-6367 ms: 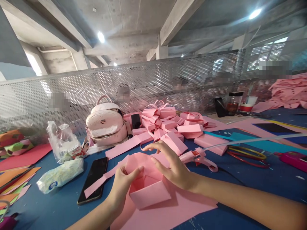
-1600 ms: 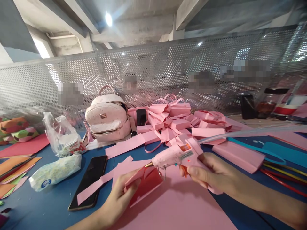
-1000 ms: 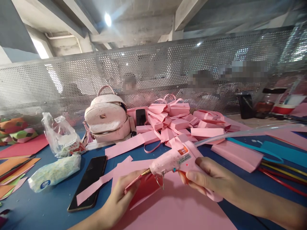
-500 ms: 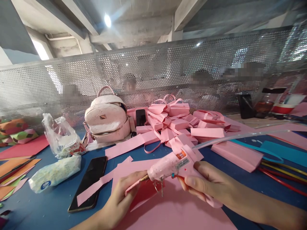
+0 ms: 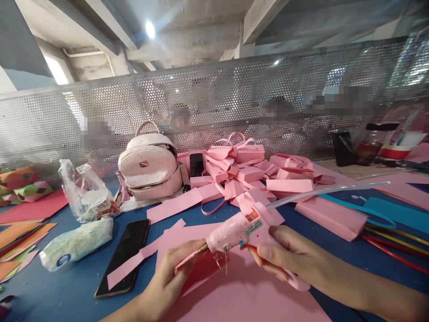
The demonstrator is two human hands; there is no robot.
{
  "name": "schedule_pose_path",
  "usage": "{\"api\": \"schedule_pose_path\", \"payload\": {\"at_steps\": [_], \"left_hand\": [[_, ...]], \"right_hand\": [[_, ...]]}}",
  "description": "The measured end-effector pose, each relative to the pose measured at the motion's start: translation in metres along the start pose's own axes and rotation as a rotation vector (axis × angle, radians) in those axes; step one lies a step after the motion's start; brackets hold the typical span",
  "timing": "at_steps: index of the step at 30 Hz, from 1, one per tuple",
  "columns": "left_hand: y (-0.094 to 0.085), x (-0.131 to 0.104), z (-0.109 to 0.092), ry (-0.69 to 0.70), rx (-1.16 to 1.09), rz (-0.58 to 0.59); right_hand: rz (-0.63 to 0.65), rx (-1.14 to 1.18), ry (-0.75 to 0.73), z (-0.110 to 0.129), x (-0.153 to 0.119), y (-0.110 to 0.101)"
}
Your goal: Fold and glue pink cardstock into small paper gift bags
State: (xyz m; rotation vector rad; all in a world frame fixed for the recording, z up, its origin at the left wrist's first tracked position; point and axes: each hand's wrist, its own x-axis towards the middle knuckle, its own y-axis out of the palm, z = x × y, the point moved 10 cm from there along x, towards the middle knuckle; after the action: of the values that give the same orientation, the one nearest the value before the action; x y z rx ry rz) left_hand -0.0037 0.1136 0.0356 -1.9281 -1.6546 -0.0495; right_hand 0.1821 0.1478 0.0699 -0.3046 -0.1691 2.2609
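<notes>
- Right hand [image 5: 288, 257] is wrapped around the grip of a pink glue gun [image 5: 244, 230], one finger on the orange trigger, nozzle pointing left.
- Left hand [image 5: 170, 277] is pinching a folded pink paper piece [image 5: 201, 268] by its upper edge, thumb on top. The brass nozzle tip sits right at that edge, touching or just about.
- A clear glue stick [image 5: 328, 190] pokes out the back of the gun, off to the right.
- Under the gun and the folded piece lies a big pink sheet [image 5: 248, 299] on the blue table [image 5: 67, 295].
- Left of the gun: a black phone [image 5: 125, 255] with a pink strip [image 5: 134, 264] across it, further left a tissue pack [image 5: 77, 243].
- Behind the gun: a heap of pink paper bags [image 5: 248, 172]; left of those, a pale pink backpack [image 5: 149, 165] against the mesh screen [image 5: 217, 103].
</notes>
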Motion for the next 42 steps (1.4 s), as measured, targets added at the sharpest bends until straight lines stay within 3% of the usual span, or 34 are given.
{"api": "schedule_pose_path", "payload": {"at_steps": [6, 17, 34, 42], "left_hand": [[0.000, 0.000, 0.002, -0.018, -0.014, -0.003], [0.002, 0.003, -0.003, -0.020, -0.066, 0.012], [0.000, -0.003, 0.015, -0.093, -0.066, -0.027], [0.002, 0.001, 0.004, -0.073, -0.088, -0.005]], "right_hand": [[0.036, -0.005, -0.027, 0.003, 0.001, 0.001], [-0.052, -0.002, -0.001, 0.005, -0.003, -0.009], [-0.165, -0.064, 0.031, 0.004, -0.009, -0.024], [-0.212, -0.089, 0.042, 0.005, -0.012, -0.031]]}}
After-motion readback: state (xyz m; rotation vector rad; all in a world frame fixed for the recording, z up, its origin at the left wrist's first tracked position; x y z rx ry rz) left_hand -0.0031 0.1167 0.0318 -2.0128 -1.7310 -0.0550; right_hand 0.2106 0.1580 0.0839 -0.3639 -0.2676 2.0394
